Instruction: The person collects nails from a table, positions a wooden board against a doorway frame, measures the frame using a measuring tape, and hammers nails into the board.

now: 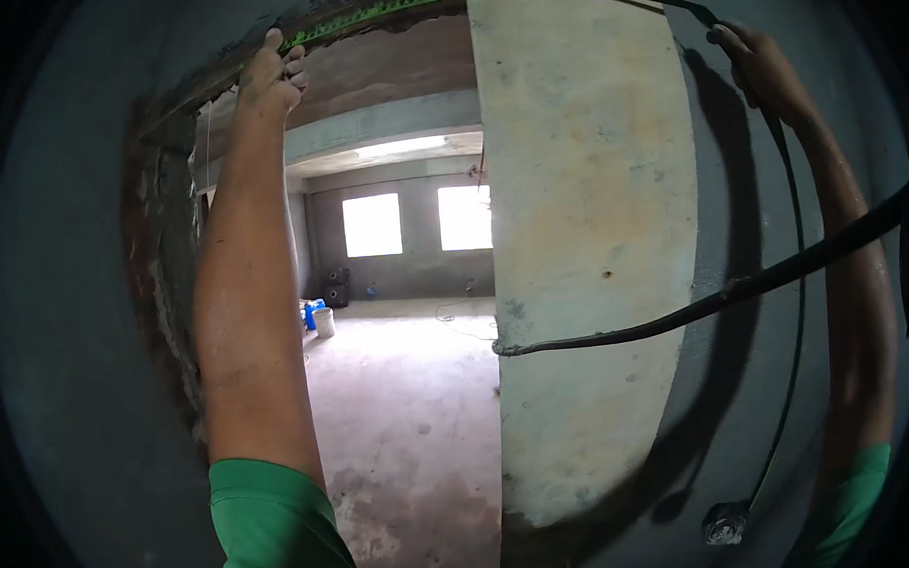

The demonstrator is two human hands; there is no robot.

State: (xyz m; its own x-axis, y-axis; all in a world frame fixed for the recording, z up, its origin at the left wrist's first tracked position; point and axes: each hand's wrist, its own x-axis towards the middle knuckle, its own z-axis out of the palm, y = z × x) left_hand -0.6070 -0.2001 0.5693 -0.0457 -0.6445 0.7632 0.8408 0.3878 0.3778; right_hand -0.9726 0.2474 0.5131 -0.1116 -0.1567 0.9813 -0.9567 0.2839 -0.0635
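Observation:
A green measuring tape (pixel 385 6) runs along the top edge of the doorway and across a pale panel (pixel 592 199). My left hand (pixel 270 75) is raised at the upper left, fingers curled and thumb up, pressing the tape at the lintel. At the upper right my right hand (pixel 757 68) pinches the tape between thumb and fingers. From there the tape hangs down the grey wall to a silvery round case (pixel 725 523), apparently the tape's housing. Its details are too blurred to read.
A black cable (pixel 735 292) crosses from the right to the panel's left edge. Through the doorway lie a concrete floor (pixel 419 415), a white bucket (pixel 324 323), a blue container (pixel 309 314), dark boxes (pixel 337 288) and two bright windows (pixel 372 225). The left jamb (pixel 163 254) is rough.

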